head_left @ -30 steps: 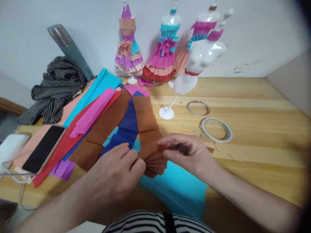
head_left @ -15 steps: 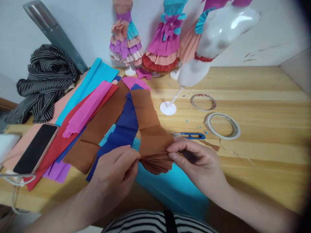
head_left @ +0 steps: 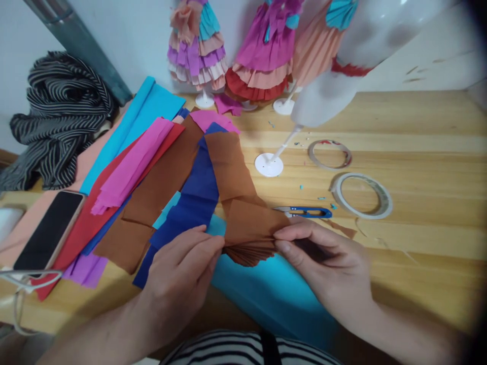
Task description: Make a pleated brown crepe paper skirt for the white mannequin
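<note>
Between my hands is a strip of brown crepe paper (head_left: 253, 225), its near end pleated into a small fan and its upper part flat. My left hand (head_left: 182, 274) pinches the gathered left side of the pleats. At the right edge, my right hand (head_left: 323, 268) pinches a fold between thumb and index finger. Another brown piece (head_left: 230, 162) lies just beyond, over dark blue crepe paper (head_left: 194, 197). Turquoise paper (head_left: 266, 289) spreads beneath my hands. Thread snips with blue handles (head_left: 310, 212) lie just past my right hand.
Two tape rolls (head_left: 384, 208) (head_left: 331, 166) lie at the right. A white mannequin on a stand (head_left: 269, 165) leans behind, near small paper-dressed forms (head_left: 262, 56). Coloured crepe sheets (head_left: 129, 177), a phone (head_left: 49, 230), a cable (head_left: 30, 276) and a striped cloth (head_left: 64, 116) occupy the left.
The view has shifted slightly. The flat part of the brown paper strip now shows a raised, folded edge above the pleats. Both hands keep their pinch on it.
</note>
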